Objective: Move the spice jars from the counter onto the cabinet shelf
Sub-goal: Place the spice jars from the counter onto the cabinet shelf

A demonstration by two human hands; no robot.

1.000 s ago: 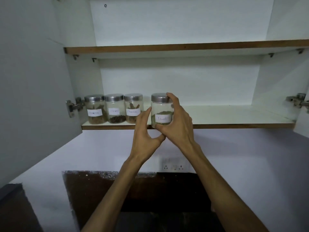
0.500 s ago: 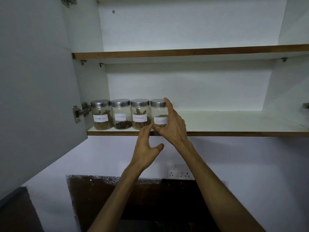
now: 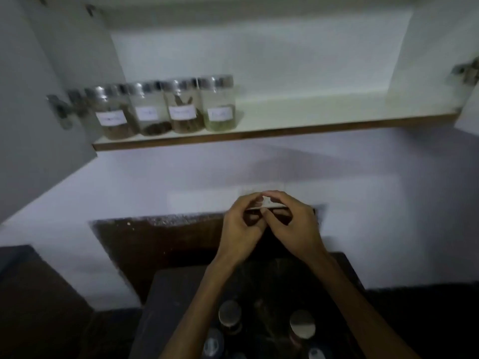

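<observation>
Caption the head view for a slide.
Four jars on the shelf; both empty hands lowered toward more on the counter.

Left hand [image 3: 242, 229] and right hand [image 3: 294, 226] empty, fingertips touching, both forearms outstretched.

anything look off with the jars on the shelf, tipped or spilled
Nothing stands out. The four jars stand upright in a tight row at the left end of the shelf, lids on, labels facing out, no spill visible. The picture is blurred, so fine detail is unclear. Both hands are empty, below the shelf.
</observation>
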